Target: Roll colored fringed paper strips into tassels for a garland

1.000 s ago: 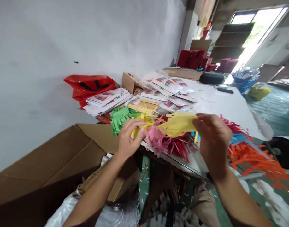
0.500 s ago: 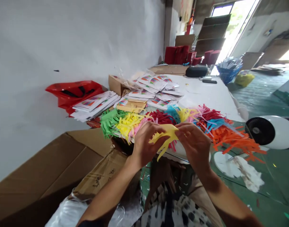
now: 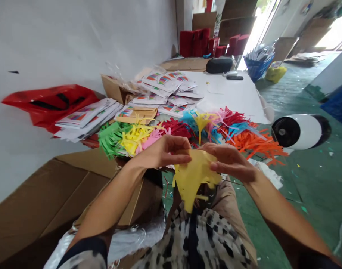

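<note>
Paper (image 3: 195,170), yellow and slit into strips lower down, hangs between both hands on the near side of the table (image 3: 229,99). The left hand (image 3: 169,151) pinches its upper left part, thumb and fingers closed on it; the right hand (image 3: 229,158) pinches the upper right part the same way. Printed packets (image 3: 165,84) carry fans of coloured stripes, as does the stack (image 3: 88,116) farther left; any lettering there is too small to read. The red bag (image 3: 56,102) shows black bands. Fringed bundles (image 3: 173,127) line the table's near edge just beyond the fingers, the orange strips spilling past its right side. A cardboard box (image 3: 67,190) crowds the left forearm. Room opens to the right, over green floor (image 3: 313,179) with scattered scraps, well apart from the blue basket (image 3: 259,63).
</note>
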A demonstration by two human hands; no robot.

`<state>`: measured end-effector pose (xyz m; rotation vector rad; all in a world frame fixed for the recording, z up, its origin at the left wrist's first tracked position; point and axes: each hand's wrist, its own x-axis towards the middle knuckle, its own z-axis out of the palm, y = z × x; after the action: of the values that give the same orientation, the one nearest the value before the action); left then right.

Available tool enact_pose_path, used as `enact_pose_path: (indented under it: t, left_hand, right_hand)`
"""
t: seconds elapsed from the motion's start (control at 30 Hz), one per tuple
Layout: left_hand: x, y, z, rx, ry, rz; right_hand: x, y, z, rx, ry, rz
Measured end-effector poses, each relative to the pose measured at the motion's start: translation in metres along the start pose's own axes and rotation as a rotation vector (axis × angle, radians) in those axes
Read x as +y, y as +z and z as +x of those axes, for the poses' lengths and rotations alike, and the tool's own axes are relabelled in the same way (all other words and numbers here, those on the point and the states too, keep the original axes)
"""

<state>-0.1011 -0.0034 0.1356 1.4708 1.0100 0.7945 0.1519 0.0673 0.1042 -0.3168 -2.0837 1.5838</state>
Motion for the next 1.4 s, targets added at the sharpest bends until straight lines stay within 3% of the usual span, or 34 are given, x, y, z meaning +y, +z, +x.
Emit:
enact_pose_path:
  t: [0.1, 0.23, 0.37, 0.43, 0.53, 0.67, 0.77, 0.8, 0.93, 1.03, 1.2, 1.3, 1.4]
  left_hand:
    - [-0.013, -0.006, 0.013, -0.136, -0.074, -0.166]
    - [-0.053, 0.004, 0.038, -0.385, -0.194, -0.394]
    - [-0.084, 0.024, 0.059, -0.686, -0.410, -0.345]
    - [-0.084, 0.025, 0.070, -0.736, -0.419, -0.253]
    - [-0.065, 0.011, 0.083, -0.547, -0.308, -0.003]
    - [-0.033, -0.021, 0.086, -0.007, -0.044, 0.632]
    - [-0.031, -0.032, 0.072, 0.343, 0.087, 1.133]
    - [-0.036, -0.031, 0.065, 0.375, 0.095, 1.227]
    - [-0.072, -0.009, 0.034, 0.259, 0.110, 1.383]
    - [-0.101, 0.024, 0.019, 0.351, 0.186, 1.419]
    - [-0.147, 0.067, 0.034, 0.154, 0.522, 1.262]
    - [-0.165, 0.067, 0.047, 0.211, 0.575, 1.122]
    - [-0.163, 0.056, 0.053, 0.194, 0.510, 0.931]
  right_hand:
    - [0.006, -0.010, -0.003, 0.011, 0.047, 0.033]
    - [0.008, -0.031, -0.001, 0.031, 0.098, -0.098]
    - [0.003, -0.063, 0.000, 0.008, 0.094, -0.447]
    - [-0.006, -0.078, -0.002, -0.011, 0.078, -0.623]
    - [-0.024, -0.092, -0.010, 0.045, -0.021, -0.867]
    - [-0.036, -0.083, -0.029, 0.258, -0.299, -1.207]
    - [-0.011, -0.058, -0.043, 0.314, -0.441, -1.385]
    - [0.005, -0.047, -0.048, 0.299, -0.463, -1.397]
    - [0.076, -0.009, -0.065, 0.274, -0.376, -1.331]
    - [0.109, 0.008, -0.077, 0.258, -0.300, -1.317]
    - [0.116, 0.011, -0.086, 0.205, -0.138, -1.247]
    - [0.112, 0.003, -0.087, 0.212, -0.037, -1.218]
    - [0.109, -0.008, -0.085, 0.242, 0.107, -1.151]
